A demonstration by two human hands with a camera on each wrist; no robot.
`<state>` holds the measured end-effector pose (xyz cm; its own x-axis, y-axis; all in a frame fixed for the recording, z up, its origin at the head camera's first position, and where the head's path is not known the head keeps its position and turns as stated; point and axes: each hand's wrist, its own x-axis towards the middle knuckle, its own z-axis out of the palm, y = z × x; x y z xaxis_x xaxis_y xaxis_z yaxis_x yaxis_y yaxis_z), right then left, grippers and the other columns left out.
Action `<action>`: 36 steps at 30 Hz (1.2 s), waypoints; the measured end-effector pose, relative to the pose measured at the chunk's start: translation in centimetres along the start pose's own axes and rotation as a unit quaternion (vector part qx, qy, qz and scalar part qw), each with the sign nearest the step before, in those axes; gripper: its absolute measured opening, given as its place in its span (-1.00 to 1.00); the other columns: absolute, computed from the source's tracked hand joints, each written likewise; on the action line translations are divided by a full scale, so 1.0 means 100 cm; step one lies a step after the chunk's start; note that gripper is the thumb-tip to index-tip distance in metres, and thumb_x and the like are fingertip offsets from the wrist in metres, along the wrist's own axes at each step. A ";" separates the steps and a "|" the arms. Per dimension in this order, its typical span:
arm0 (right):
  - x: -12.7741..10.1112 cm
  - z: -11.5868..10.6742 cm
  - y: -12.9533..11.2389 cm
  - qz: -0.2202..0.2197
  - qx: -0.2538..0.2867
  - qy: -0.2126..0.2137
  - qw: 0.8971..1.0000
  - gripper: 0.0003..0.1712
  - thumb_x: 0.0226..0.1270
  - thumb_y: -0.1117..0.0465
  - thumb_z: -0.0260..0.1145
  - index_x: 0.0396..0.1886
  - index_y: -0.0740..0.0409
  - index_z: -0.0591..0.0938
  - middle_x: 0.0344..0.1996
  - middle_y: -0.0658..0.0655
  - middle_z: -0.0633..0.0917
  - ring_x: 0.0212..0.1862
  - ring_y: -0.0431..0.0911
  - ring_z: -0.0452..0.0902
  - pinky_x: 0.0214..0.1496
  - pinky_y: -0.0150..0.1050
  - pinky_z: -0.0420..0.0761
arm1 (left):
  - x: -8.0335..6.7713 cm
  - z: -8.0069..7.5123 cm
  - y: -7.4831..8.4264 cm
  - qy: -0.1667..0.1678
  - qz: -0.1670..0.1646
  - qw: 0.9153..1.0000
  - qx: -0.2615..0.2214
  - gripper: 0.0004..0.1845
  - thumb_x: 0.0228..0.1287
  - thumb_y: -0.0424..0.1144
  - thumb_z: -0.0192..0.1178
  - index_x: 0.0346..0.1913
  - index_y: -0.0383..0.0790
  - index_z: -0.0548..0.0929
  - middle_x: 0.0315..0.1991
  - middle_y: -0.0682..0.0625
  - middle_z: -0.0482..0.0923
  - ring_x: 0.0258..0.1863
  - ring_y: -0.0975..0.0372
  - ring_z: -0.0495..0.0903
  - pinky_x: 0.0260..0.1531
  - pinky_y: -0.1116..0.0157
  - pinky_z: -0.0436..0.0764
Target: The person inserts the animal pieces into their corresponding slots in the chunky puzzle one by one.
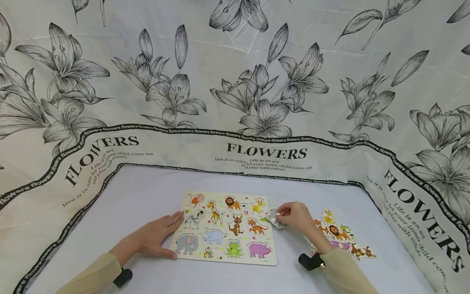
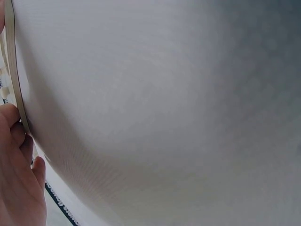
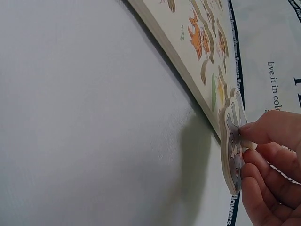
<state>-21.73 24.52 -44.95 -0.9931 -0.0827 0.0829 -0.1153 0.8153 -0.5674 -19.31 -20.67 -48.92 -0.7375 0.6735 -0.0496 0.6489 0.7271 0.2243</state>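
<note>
A wooden animal puzzle board (image 1: 225,228) lies flat on the white table, printed with a lion, giraffe, zebra, elephants, frog and others. My left hand (image 1: 156,237) rests flat with straight fingers against the board's left edge (image 2: 14,84). At the board's right edge my right hand (image 1: 295,216) pinches a grey animal puzzle piece (image 1: 274,217), held on edge next to the board (image 3: 197,61) in the right wrist view, where the grey piece (image 3: 233,146) sits between thumb and fingers (image 3: 263,150).
Several loose animal pieces (image 1: 339,234) lie in a cluster on the table right of the board, behind my right wrist. A flower-printed cloth (image 1: 235,81) lettered FLOWERS rises as a wall round the back and both sides of the table.
</note>
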 end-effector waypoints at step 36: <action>0.005 0.042 -0.072 -0.117 0.040 -0.046 0.991 -0.91 0.03 0.31 0.46 -0.44 0.21 0.72 -0.57 -0.02 0.66 -0.51 -0.27 0.47 -0.49 -0.50 0.51 | 0.001 0.001 -0.001 -0.005 -0.002 1.000 -0.003 0.18 0.00 0.50 0.10 0.47 -0.33 0.11 0.52 -0.18 0.02 0.50 -0.01 0.08 0.43 0.00 0.23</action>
<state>-21.47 16.18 -44.31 -0.9365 -0.3188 0.1460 -0.3395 0.7207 -0.6045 -19.44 -20.72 -49.02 -0.7382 0.6719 -0.0602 0.6449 0.7291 0.2291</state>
